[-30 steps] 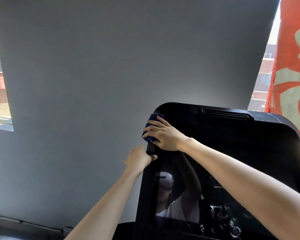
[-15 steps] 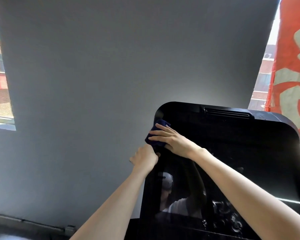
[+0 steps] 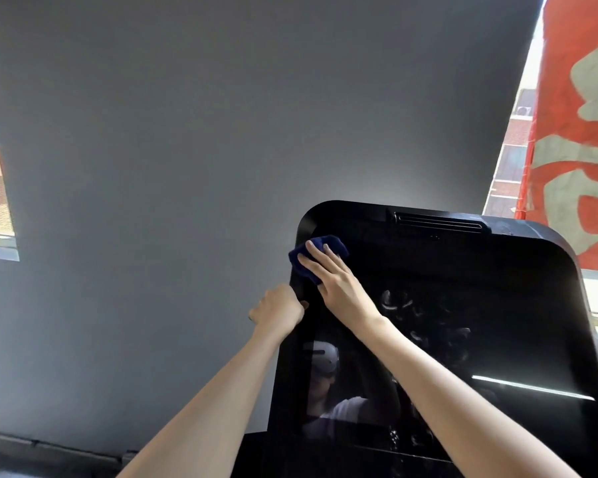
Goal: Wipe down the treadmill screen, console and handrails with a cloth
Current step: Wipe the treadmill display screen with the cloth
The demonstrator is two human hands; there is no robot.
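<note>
Grey wall (image 3: 187, 167) fills the background as a person's right hand (image 3: 335, 281), fingers flat, presses a dark blue cloth (image 3: 321, 244) against the upper-left corner of the black treadmill screen (image 3: 463, 322). Just below, the left hand (image 3: 278, 308) curls round the screen's left edge. Smudged glass stretches right toward a red banner (image 3: 580, 132) at the window (image 3: 520, 132).

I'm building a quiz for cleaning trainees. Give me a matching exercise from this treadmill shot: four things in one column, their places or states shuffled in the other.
Column one
1. folded dark blue cloth
2. left hand
3. right hand
4. red banner with pale characters

Column two
A. grips the left edge of the glossy black treadmill screen
B. hangs at the far right of the view
C. lies flat on the cloth
D. pressed against the screen's upper left corner

Pairs: 1-D, 2-A, 3-C, 4-B
</note>
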